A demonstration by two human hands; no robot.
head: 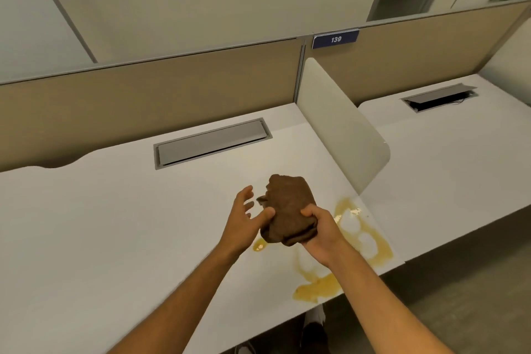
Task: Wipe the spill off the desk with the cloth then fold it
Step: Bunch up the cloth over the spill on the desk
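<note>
Where yellow spill (359, 241) streaks white desk (115, 238) | beige partition (143, 95) behind

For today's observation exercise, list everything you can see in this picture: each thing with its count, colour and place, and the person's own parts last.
cloth: one, brown, bunched up, held above the desk
spill: one, yellow-orange, spread over the desk's near right corner, with a small separate spot to its left
desk: one, white, under the hands
cable hatch: one, grey, closed, at the back of the desk
side divider: one, cream, on the desk's right edge
back partition: tan, behind the desks
number plate: one, blue, reads 139, on top of the partition
neighbouring desk: one, white, to the right, its hatch open
left hand: one, fingers spread, thumb touching the cloth
right hand: one, grips the cloth's lower end
</note>
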